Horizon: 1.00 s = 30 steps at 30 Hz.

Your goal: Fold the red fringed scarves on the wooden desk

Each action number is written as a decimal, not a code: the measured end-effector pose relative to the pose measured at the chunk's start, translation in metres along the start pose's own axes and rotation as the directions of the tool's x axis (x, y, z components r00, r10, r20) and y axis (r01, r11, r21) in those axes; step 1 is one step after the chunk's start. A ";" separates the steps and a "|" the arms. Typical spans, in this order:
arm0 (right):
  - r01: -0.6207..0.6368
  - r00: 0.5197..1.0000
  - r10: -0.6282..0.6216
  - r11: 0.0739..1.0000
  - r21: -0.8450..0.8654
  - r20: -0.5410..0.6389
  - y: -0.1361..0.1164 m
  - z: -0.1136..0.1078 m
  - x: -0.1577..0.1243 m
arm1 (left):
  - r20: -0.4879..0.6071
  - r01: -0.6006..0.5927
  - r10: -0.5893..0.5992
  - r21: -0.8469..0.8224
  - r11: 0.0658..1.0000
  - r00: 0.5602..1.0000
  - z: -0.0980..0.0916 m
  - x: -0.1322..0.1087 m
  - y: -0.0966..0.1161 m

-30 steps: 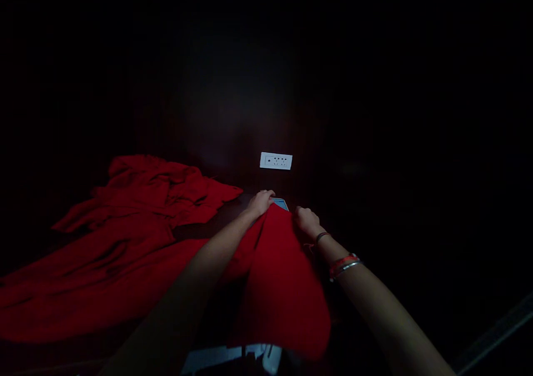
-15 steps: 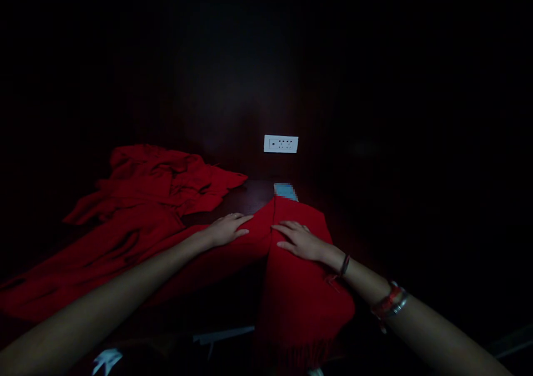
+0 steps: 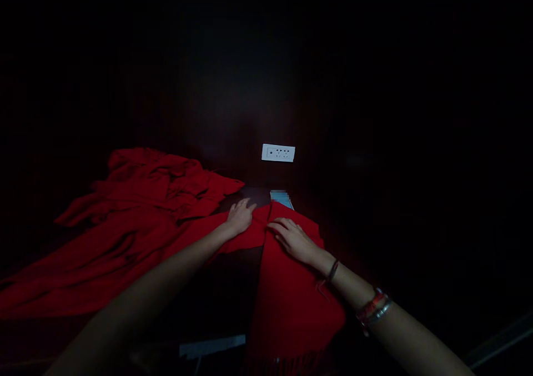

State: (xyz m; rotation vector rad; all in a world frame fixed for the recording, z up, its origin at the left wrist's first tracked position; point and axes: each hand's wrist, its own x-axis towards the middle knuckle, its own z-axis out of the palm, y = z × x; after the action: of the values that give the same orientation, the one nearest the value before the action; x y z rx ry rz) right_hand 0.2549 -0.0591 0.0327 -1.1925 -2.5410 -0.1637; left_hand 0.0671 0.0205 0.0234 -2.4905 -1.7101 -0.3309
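A long red cloth with a fringed end hangs over the front edge of a dark surface, one part folded across another near the middle. My left hand rests on the upper edge of its left stretch, fingers slightly bent and apart. On the fold lies my right hand, palm down, fingers loosely curved and not gripping. Leftward, the cloth runs into a crumpled red heap.
Behind the fold lies a light blue flat item, partly covered. A white socket panel is on the dark wall. Below the surface, a pale strip shows at the bottom. Much of the view is very dark.
My left hand has moved right and up to the cloth's upper edge, its fingers more bent. My right hand has stayed on the fold, its fingers now more curved. The view has shifted slightly.
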 end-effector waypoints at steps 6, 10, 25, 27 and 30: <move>0.183 0.972 -0.171 0.981 -0.064 0.158 0.009 0.004 0.024 | 0.330 -0.101 0.155 -0.174 0.980 0.931 -0.001 -0.046 -0.012; 0.115 0.993 -0.115 0.991 0.070 -0.012 0.005 -0.003 0.033 | 0.196 -0.087 0.109 -0.116 0.989 0.975 -0.011 -0.041 -0.019; -0.197 0.978 0.184 0.970 0.141 0.101 0.024 0.008 0.023 | 0.386 -0.135 0.181 -0.144 0.980 0.904 0.012 0.038 -0.007; -0.353 0.914 0.335 0.935 0.043 0.228 0.028 0.012 0.020 | 0.352 -0.154 0.195 -0.141 0.978 0.916 0.017 0.037 -0.007; -0.397 0.849 0.378 0.918 -0.027 0.368 0.024 0.020 0.013 | 0.224 -0.227 0.246 -0.106 0.968 0.943 0.021 0.030 -0.006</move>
State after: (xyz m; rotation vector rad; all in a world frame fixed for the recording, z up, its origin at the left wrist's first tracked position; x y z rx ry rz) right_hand 0.2604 -0.0295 0.0172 -1.8322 -2.5059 0.2437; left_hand 0.0744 0.0542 0.0100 -2.8561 -1.4685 -0.0838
